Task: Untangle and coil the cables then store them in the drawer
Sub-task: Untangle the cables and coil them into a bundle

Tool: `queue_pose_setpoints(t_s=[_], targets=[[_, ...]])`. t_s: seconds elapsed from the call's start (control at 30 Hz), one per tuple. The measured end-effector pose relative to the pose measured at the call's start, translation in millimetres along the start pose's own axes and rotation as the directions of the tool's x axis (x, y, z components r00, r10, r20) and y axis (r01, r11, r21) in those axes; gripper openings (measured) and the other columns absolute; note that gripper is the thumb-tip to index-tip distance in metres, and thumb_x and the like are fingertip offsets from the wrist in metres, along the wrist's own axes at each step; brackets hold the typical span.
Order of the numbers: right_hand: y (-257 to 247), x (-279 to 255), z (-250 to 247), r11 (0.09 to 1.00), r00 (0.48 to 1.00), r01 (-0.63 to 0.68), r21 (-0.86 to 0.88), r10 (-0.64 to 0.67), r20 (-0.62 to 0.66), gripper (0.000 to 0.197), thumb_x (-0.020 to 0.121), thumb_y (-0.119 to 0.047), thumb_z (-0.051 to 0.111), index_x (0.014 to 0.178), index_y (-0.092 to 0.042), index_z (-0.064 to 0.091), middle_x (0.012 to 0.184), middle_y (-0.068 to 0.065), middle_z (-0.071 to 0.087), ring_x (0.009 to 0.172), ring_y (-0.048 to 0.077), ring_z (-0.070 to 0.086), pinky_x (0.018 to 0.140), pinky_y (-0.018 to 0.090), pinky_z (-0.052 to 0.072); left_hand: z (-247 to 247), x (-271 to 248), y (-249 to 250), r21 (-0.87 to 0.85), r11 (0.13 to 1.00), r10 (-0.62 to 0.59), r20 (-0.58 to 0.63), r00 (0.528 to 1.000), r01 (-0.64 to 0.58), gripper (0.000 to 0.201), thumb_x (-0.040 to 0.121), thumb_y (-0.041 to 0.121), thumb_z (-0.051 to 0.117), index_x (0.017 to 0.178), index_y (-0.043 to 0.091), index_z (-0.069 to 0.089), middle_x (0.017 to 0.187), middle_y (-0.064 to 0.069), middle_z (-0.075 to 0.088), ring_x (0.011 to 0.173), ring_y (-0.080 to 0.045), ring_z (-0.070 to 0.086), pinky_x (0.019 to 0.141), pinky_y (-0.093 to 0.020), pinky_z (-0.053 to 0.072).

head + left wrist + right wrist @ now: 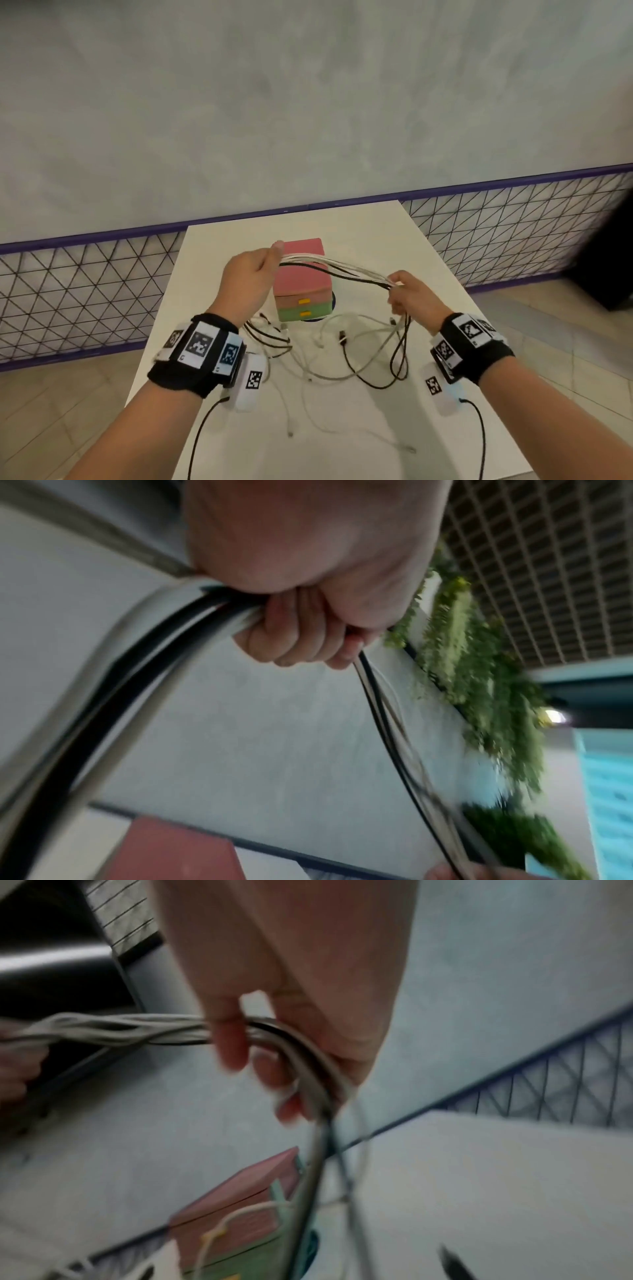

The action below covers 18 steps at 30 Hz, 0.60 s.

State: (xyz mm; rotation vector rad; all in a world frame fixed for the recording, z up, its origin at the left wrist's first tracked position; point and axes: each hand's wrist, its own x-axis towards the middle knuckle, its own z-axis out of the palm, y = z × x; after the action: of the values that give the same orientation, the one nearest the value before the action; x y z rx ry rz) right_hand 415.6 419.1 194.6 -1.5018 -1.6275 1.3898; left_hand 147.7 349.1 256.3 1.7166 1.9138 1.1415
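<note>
Both hands are raised above the table (428, 394) and hold one bundle of cables (337, 269) between them. The left hand (248, 282) is closed into a fist around one end of the bundle — in the left wrist view the fingers (291, 639) are curled tight around white and black strands. The right hand (412, 298) grips the other end; its fingers (229, 1045) are bent around the cables, and from there the strands turn down and hang toward the table.

The bundle makes a low arch from the left hand to the right one, and it passes over the drawer box (301, 274). This box stands near the middle of the table. It has a pink top and a pink drawer, with a green drawer under it; both drawers are closed and have yellow handles.

The loose ends of the cables lie on the table in front of the box — white and black ones cross each other in several loops, and a few plugs are visible. They are not coiled yet.

Behind the table there is a grey wall (308, 102) with a wire fence (85, 291) along its lower part.
</note>
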Motion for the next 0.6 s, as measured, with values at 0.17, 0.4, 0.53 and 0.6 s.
queue_pose_setpoints(t_s=[0.17,0.4,0.53,0.6], targets=[[-58,-28,-10,0.825,0.916,0.399,-0.400,-0.340,0.214,0.095,0.069,-0.036,0.074,0.145,-0.040,0.016,0.141,-0.002,0.038,0.134,0.010,0.030,0.110,0.034,0.027,-4,8,24,0.310,0.912,0.256,0.086,0.963,-0.270,0.053,0.100,0.035,0.039,0.050,0.020,0.029,0.043,0.004,0.030,0.042,-0.013,0.032,0.047,-0.029,0.023],[-128,-41,62,0.865,0.873,0.483,-0.138,-0.463,0.154,0.041,0.095,-0.054,0.038,0.112,-0.021,0.054,0.079,0.000,0.065,0.070,0.009,0.061,0.073,0.030,0.046,8,0,38,0.063,0.920,0.384,0.037,0.923,-0.386,0.013,0.092,0.031,0.042,0.095,0.019,0.047,0.064,0.002,0.062,0.056,-0.009,0.056,0.052,-0.027,0.041],[-124,-35,60,0.905,0.906,0.418,-0.083,-0.422,-0.029,0.040,0.075,-0.048,0.074,0.090,-0.014,0.057,0.046,-0.014,0.051,0.038,-0.004,0.046,0.044,0.010,0.029,18,-13,21,-0.304,0.919,0.275,0.037,0.961,-0.252,0.014,0.093,0.016,0.056,0.098,0.025,0.047,0.063,0.014,0.057,0.053,0.001,0.049,0.053,-0.013,0.037],[-124,-30,49,0.917,0.900,0.398,0.012,-0.388,-0.197,0.041,0.068,-0.047,0.080,0.078,-0.016,0.054,0.048,-0.012,0.046,0.034,-0.001,0.040,0.043,0.014,0.027,30,-20,-2,-0.359,0.920,0.191,0.059,0.980,-0.157,0.018,0.085,0.038,0.063,0.098,0.027,0.056,0.074,0.014,0.066,0.065,-0.002,0.060,0.063,-0.023,0.050]])
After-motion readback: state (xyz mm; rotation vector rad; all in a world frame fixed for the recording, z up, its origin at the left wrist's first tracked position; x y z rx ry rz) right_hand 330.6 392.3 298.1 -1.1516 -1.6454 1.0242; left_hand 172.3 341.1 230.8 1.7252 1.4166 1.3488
